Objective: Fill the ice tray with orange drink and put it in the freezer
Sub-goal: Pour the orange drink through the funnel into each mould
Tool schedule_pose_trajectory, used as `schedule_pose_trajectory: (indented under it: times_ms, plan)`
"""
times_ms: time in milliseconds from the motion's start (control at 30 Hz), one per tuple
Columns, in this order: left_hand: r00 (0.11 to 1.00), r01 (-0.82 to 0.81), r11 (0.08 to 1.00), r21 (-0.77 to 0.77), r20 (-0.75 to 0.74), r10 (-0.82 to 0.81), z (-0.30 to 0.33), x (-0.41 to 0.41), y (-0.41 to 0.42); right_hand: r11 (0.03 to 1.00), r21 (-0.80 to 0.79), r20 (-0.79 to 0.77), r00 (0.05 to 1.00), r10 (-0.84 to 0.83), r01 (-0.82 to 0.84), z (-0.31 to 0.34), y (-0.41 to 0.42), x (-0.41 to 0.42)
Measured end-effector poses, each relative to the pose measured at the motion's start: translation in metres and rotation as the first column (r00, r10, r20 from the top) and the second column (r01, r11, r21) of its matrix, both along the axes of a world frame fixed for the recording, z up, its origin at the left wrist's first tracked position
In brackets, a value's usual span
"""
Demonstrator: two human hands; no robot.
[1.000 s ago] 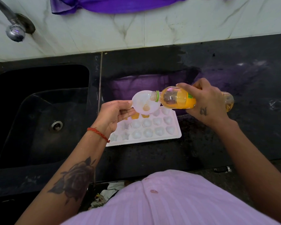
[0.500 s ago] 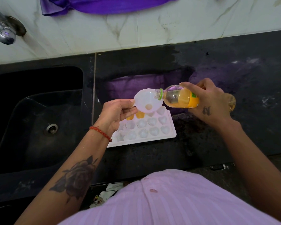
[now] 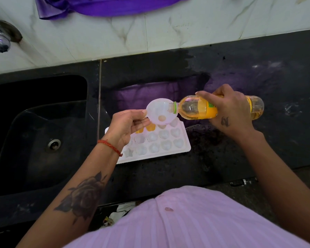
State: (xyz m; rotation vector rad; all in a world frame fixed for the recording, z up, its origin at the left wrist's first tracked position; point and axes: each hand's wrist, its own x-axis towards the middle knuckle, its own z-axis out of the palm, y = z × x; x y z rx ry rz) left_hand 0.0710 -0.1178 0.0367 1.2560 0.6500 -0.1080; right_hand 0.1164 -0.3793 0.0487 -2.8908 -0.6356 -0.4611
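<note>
- Two cells of tray [image 3: 168, 151] hold orange drink, at its 11 o'clock corner; tray lies on counter [image 3: 222, 158].
- Left hand [image 3: 125, 126] pinches funnel [image 3: 161, 111] over tray.
- Right hand [image 3: 227, 111] grips bottle [image 3: 195, 110], horizontal, mouth inside funnel at 3 o'clock.

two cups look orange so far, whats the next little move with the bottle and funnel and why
Probably tip the bottle a bit more. The right hand holds it nearly level with its mouth at the rim of the funnel, which the left hand pinches over the ice tray. Only two cavities look orange; the others I can see look unfilled.
</note>
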Motion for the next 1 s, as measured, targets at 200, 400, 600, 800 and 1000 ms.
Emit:
schedule_pose_trajectory:
  times_ms: [200, 400, 600, 800, 1000]
  plan:
    - [1.000, -0.002, 1.000, 0.004, -0.008, 0.002, 0.000, 0.000, -0.001, 1.000, -0.012, 0.005, 1.000, 0.004, -0.004, 0.000, -0.001, 0.002]
    - [1.000, -0.008, 1.000, 0.008, -0.006, 0.008, 0.001, 0.001, -0.001, 1.000, 0.003, -0.021, 1.000, -0.001, 0.001, -0.001, -0.001, 0.002]
    - [1.000, -0.011, 1.000, -0.016, 0.013, 0.011, 0.004, 0.002, -0.002, 0.994, 0.109, -0.077, 0.997, -0.008, 0.017, 0.000, -0.002, 0.000]
    - [1.000, 0.009, 0.999, -0.031, 0.030, -0.008, 0.006, 0.007, -0.013, 0.990, 0.132, -0.072, 0.997, -0.039, 0.049, 0.003, -0.012, -0.003]
    - [1.000, 0.027, 0.999, -0.029, 0.013, -0.027, 0.001, 0.012, -0.024, 0.996, 0.075, -0.024, 0.998, -0.051, 0.053, 0.005, -0.023, -0.003]
